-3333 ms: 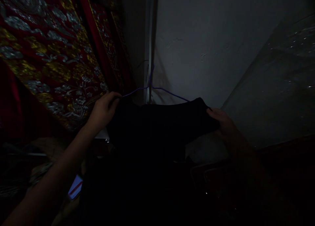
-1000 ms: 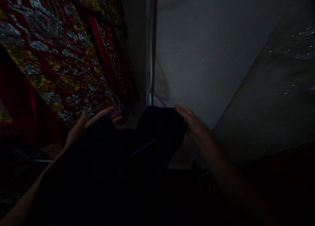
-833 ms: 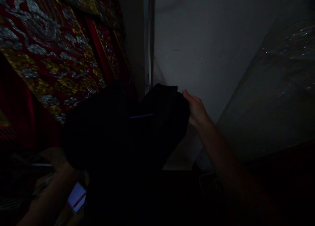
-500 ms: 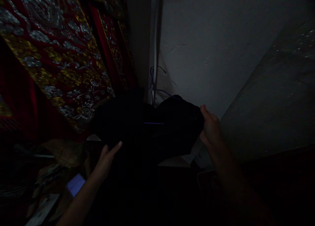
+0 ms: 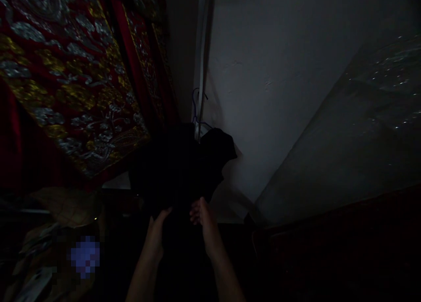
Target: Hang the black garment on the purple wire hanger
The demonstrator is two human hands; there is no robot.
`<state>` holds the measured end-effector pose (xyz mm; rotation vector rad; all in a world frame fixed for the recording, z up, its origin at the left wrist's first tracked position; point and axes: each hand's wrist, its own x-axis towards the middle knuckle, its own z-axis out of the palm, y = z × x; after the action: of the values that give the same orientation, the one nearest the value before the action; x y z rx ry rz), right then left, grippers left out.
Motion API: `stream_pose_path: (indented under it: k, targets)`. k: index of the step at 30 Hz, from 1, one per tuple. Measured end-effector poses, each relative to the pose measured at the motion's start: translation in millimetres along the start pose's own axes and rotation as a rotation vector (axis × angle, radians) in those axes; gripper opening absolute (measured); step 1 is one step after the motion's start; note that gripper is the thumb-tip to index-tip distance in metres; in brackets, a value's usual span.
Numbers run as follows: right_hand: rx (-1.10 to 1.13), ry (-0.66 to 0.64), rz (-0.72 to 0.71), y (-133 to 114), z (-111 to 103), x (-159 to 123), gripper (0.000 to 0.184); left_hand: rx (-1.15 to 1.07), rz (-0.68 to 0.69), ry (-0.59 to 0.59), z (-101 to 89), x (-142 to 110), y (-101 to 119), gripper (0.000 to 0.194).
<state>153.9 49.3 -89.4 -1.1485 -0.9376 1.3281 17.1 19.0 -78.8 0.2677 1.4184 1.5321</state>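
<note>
A black garment (image 5: 184, 161) hangs on a thin purple wire hanger (image 5: 196, 107) in the dim corner of the room. My left hand (image 5: 157, 234) rests against the garment's lower left part, fingers stretched upward. My right hand (image 5: 204, 221) is beside it on the garment's lower middle, its fingers curled and pressed into the dark cloth. The two hands are close together, a few centimetres apart. The cloth below them is lost in darkness.
Red hangings embroidered in gold and silver (image 5: 72, 83) cover the left. A pale wall (image 5: 269, 74) and a grey sloping sheet (image 5: 355, 131) fill the right. Papers and clutter (image 5: 55, 240) lie at the lower left. A vertical pipe (image 5: 201, 52) runs up the corner.
Both hands have come down from the garment's shoulders to its lower part and moved close together. The garment now hangs narrower, turned more edge-on, on the hanger.
</note>
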Motion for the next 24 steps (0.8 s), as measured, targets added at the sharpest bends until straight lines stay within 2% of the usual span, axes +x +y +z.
stream_pose_path:
  k: [2, 4, 6, 8, 11, 13, 16, 17, 18, 19, 20, 22, 24]
  targets:
    - [-0.147, -0.051, 0.039, 0.2, 12.2, 3.3, 0.072, 0.015, -0.007, -0.021, -2.4, -8.0, -2.2, 0.044]
    - [-0.276, -0.093, 0.025, -8.2, 15.3, 7.5, 0.070, 0.033, -0.016, -0.040, -6.6, -16.4, -1.7, 0.046]
    - [-0.338, -0.116, -0.009, -16.9, 13.6, 9.0, 0.058, 0.052, -0.013, -0.068, -11.4, -22.8, 0.8, 0.047]
    - [-0.351, -0.085, -0.037, -19.9, 10.0, 6.7, 0.040, 0.076, -0.001, -0.086, -16.5, -24.3, 4.1, 0.049]
    - [-0.344, -0.042, 0.049, -11.8, 2.7, -3.0, 0.032, 0.168, 0.072, -0.045, -23.7, -16.3, 7.9, 0.055]
    - [-0.293, -0.030, 0.134, -2.1, -2.3, -12.9, 0.036, 0.299, 0.270, 0.042, -26.5, -8.8, 7.7, 0.070]
    - [-0.181, 0.000, 0.219, 8.5, -6.3, -30.8, 0.042, 0.420, 0.804, 0.256, -25.5, -7.0, -0.8, 0.091]
    - [-0.157, 0.005, 0.239, 9.9, -6.2, -36.6, 0.044, 0.423, 0.956, 0.325, -24.0, -10.1, -6.1, 0.093]
    - [-0.144, 0.007, 0.244, 10.2, -5.3, -42.0, 0.045, 0.426, 1.051, 0.354, -22.4, -14.7, -12.8, 0.090]
    - [-0.139, 0.006, 0.235, 9.5, -3.9, -46.6, 0.046, 0.439, 1.087, 0.321, -20.7, -20.2, -20.4, 0.080]
    - [-0.141, 0.005, 0.218, 8.1, -2.0, -50.3, 0.046, 0.458, 1.069, 0.240, -19.1, -25.8, -28.8, 0.067]
    - [-0.152, -0.006, 0.178, 4.0, 2.1, -55.0, 0.048, 0.462, 0.924, 0.014, -16.8, -35.0, -46.0, 0.045]
    - [-0.157, -0.021, 0.149, -0.3, 5.5, -56.4, 0.053, 0.425, 0.741, -0.143, -15.3, -39.5, -60.0, 0.038]
